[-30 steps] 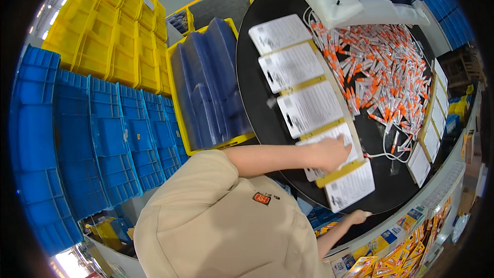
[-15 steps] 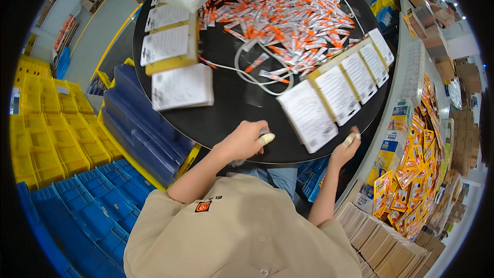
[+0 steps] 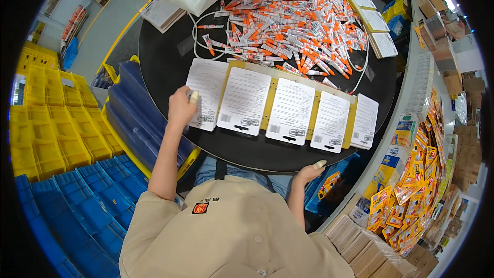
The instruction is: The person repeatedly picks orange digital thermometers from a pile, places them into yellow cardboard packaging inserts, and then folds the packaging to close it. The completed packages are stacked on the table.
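Observation:
My left hand is closed at the left edge of the leftmost stack of white printed cards. A pale finger cot covers one of its fingertips. More card stacks, such as the middle one, stand in a row along a yellow holder on the round black table. By the table's near right edge, my right hand has its fingers drawn together, also with a pale cot; nothing shows in it. Beyond the cards lies a heap of small white tubes with orange caps.
A white cable loops around the tubes. More cards line the far right rim. Blue bins and yellow bins stand at left. Right of me are orange blister packs and stacked cardboard.
The tabletop has turned clockwise, bringing the right-hand card row in front of me. My left hand has moved left and up to a card stack; my right hand has moved left and down.

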`<action>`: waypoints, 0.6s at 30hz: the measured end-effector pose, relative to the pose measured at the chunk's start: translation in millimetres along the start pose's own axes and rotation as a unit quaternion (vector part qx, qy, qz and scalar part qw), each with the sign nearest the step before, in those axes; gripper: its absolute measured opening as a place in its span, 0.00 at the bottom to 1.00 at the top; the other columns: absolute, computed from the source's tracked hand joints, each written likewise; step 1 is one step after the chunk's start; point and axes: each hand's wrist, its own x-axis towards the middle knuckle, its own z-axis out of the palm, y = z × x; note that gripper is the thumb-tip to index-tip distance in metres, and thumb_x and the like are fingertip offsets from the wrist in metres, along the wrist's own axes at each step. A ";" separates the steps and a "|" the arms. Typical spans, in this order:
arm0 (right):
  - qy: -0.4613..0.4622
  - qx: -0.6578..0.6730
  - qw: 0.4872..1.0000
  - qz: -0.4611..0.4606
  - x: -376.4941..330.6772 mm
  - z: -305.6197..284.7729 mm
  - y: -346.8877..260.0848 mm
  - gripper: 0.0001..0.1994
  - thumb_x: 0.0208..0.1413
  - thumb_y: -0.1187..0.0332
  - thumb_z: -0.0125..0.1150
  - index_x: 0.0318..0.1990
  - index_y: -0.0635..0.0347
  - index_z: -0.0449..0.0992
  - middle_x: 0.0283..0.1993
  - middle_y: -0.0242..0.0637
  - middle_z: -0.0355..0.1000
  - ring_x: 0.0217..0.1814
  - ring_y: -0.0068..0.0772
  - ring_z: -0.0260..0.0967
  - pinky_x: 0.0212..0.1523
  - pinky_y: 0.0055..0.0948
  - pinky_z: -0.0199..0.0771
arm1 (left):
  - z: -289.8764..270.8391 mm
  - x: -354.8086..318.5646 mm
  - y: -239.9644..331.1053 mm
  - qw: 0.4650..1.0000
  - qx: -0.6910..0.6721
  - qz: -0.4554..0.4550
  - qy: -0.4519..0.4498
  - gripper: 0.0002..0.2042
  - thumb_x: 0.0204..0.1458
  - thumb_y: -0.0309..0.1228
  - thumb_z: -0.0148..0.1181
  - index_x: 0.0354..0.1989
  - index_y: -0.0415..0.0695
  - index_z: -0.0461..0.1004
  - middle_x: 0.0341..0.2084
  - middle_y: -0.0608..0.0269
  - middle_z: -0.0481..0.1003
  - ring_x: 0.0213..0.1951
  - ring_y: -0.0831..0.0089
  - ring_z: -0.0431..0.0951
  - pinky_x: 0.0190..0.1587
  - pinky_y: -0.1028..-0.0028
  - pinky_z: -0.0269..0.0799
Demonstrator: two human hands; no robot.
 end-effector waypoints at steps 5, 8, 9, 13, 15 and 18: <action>-0.088 -0.063 0.988 -0.111 -30.6 -18.0 -35.4 0.28 0.64 0.62 0.42 0.61 0.80 0.49 0.62 0.69 0.52 0.63 0.60 0.55 0.63 0.42 0.52 | -22.9 34.8 -18.6 0.997 -0.037 -0.040 -0.060 0.15 0.50 0.28 0.57 0.44 0.33 0.73 0.21 0.47 0.77 0.22 0.59 0.80 0.31 0.67 0.74; -0.121 -0.196 0.849 -0.476 0.0 -33.7 -103.6 0.34 0.56 0.61 0.55 0.67 0.63 0.51 0.70 0.61 0.42 0.73 0.61 0.35 0.68 0.60 0.30 | -31.9 45.2 -18.3 0.999 -0.028 0.002 -0.028 0.16 0.53 0.30 0.56 0.45 0.31 0.72 0.23 0.51 0.78 0.27 0.62 0.81 0.34 0.67 0.74; -0.129 -0.273 0.758 -0.578 8.3 -32.3 -123.6 0.27 0.55 0.64 0.55 0.63 0.59 0.61 0.71 0.50 0.45 0.73 0.57 0.37 0.67 0.64 0.28 | -34.9 46.0 -15.2 0.997 -0.030 0.052 0.039 0.16 0.53 0.30 0.56 0.46 0.31 0.72 0.23 0.52 0.79 0.29 0.63 0.81 0.35 0.68 0.74; -0.311 -0.202 0.747 -0.551 -0.2 -20.2 -159.8 0.22 0.54 0.68 0.55 0.59 0.53 0.68 0.66 0.40 0.58 0.71 0.52 0.47 0.69 0.57 0.33 | -53.3 36.2 12.2 0.989 -0.075 0.114 0.065 0.15 0.59 0.36 0.50 0.32 0.34 0.74 0.28 0.60 0.79 0.29 0.74 0.78 0.32 0.75 0.70; -0.343 -0.192 0.687 -0.611 -28.4 -2.9 -157.9 0.21 0.52 0.71 0.56 0.56 0.54 0.71 0.61 0.41 0.65 0.66 0.53 0.56 0.69 0.55 0.39 | -60.2 23.0 35.5 0.979 -0.157 0.129 0.009 0.15 0.61 0.37 0.48 0.30 0.37 0.70 0.30 0.64 0.78 0.25 0.80 0.73 0.28 0.77 0.69; -0.329 -0.064 0.713 -0.615 -57.5 25.8 -166.5 0.17 0.48 0.74 0.58 0.49 0.55 0.76 0.56 0.43 0.69 0.61 0.52 0.62 0.64 0.53 0.55 | -73.0 4.3 75.7 0.956 -0.271 0.088 -0.069 0.12 0.60 0.38 0.49 0.34 0.40 0.67 0.32 0.64 0.78 0.27 0.81 0.75 0.27 0.79 0.69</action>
